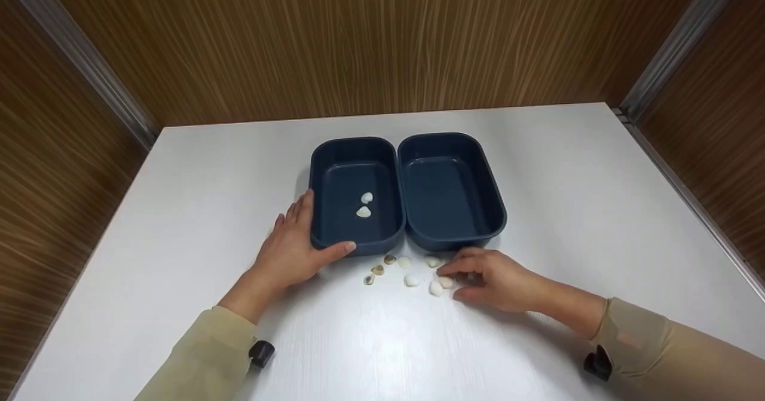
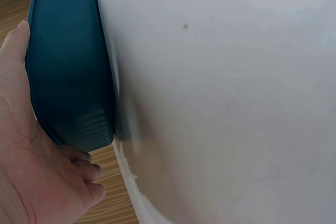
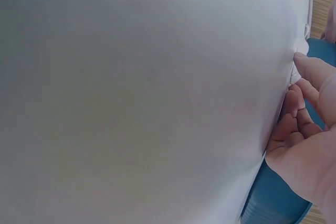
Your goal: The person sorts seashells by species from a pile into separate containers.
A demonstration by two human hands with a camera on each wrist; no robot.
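As left hand (image 1: 290, 253), uncurled, touches bin (image 1: 358, 177), shells (image 1: 436, 288) beside right hand (image 1: 499, 278), grip unclear

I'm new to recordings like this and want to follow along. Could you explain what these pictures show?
There is no machine here: a person works with a bare left hand and right hand. The wide picture is taken from the head, looking forward and down; the other two are taken from the left and right wrists.

On the white table, the left container has two white shells in it; beside it, the right container shows none. In front lie loose pale shells and brown shells.

The left hand rests against the left container. The right hand's fingers are at the pale shells; whether they grip one, I cannot tell.
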